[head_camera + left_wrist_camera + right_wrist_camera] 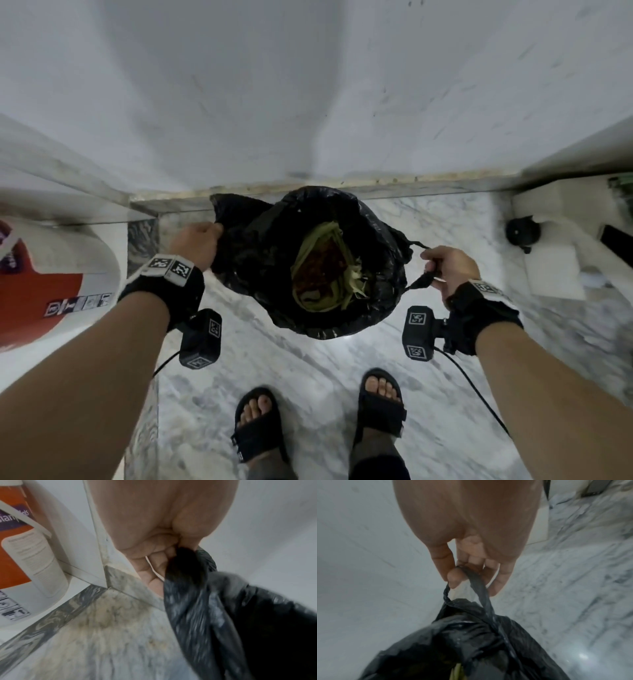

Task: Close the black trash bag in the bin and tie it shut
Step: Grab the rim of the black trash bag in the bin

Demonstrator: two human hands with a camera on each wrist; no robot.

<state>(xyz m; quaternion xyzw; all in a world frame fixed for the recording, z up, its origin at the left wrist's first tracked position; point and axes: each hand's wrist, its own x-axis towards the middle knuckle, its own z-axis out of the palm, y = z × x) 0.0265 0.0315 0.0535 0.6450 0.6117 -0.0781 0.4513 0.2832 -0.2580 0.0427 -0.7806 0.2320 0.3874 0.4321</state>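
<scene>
A black trash bag (260,274) stands against the wall with its mouth wide open, showing green husks and brown waste (322,270) inside. The bin itself is hidden under the plastic. My left hand (202,240) grips a bunched corner of the bag (185,561) at its left rim, fingers curled round the plastic. My right hand (442,267) pinches a thin twisted loop of the bag (477,585) between thumb and fingers at the right rim, drawing it taut.
A white wall (308,85) rises right behind the bag. A white and red appliance (51,281) stands at the left, a white unit with a black caster (524,231) at the right. My sandalled feet (260,425) are on the marble floor (291,377) just below the bag.
</scene>
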